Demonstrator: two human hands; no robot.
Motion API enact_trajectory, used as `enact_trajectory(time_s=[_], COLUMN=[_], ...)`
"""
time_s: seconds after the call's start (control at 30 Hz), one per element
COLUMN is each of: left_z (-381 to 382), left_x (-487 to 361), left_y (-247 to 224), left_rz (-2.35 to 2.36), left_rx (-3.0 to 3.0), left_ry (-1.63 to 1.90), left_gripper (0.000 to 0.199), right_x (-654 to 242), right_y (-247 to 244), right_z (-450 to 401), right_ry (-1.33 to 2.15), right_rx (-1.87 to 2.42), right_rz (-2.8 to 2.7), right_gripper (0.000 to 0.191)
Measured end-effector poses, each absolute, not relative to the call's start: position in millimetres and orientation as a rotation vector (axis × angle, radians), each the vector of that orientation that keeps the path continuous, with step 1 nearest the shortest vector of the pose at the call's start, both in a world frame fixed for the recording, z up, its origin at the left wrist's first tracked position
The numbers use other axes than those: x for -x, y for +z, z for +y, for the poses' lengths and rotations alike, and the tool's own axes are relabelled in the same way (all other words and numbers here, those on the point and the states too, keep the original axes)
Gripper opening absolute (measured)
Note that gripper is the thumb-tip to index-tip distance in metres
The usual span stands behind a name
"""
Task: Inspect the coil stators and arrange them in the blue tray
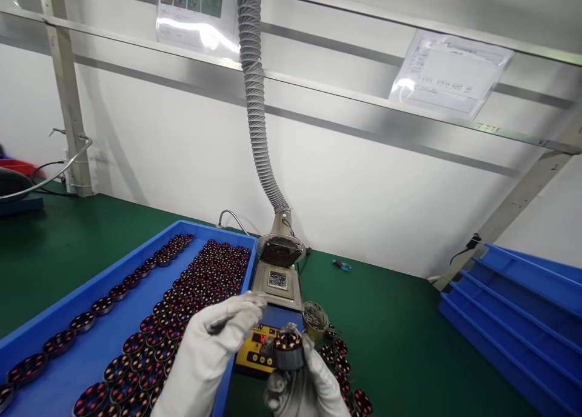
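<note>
My right hand [313, 377], in a stained white glove, grips a round black motor part [289, 351] with copper-coloured coils in a ring, its open face tilted up. To its left, my left hand [213, 338], also gloved, is raised with fingers curled together near the thumb; whether something small sits between them is hidden. Just beyond both hands stands a solder pot [258, 347] with a yellow front panel and red display. Its square metal well [277, 280] lies behind my left fingertips. Beside my right hand is a small tin [314, 320] with greyish residue.
A long blue tray [91, 286] at left holds many similar round parts, some in a row. More round parts [341, 363] lie right of the tin. A grey hose [255, 102] ends above the pot. Blue-handled cutters [341, 265] and stacked blue trays [513, 320] are on the right.
</note>
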State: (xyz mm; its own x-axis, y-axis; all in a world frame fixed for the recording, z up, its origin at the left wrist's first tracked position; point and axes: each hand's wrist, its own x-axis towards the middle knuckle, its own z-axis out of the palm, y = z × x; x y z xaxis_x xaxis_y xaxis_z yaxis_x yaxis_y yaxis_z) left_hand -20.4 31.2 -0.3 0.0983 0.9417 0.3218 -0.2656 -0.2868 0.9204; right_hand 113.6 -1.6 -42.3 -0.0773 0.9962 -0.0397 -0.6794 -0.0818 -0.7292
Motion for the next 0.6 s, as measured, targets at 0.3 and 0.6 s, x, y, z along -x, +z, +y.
enact_trajectory(time_s=[0.3,0.6], left_z=[19.2,29.4], left_x=[9.1,20.7], left_y=[9.1,0.7], left_rz=[0.554,0.714], left_rx=[-1.564,-0.985], left_ry=[1.256,1.489], left_gripper=[0.017,0.012], right_x=[-133.3,-107.1], right_y=[-48.5,7.4], right_z=[2.8,-22.0], right_ry=[1.590,1.789], right_rx=[0.649,0.445], right_rz=[-0.662,-0.497], right_gripper=[0.024,0.025])
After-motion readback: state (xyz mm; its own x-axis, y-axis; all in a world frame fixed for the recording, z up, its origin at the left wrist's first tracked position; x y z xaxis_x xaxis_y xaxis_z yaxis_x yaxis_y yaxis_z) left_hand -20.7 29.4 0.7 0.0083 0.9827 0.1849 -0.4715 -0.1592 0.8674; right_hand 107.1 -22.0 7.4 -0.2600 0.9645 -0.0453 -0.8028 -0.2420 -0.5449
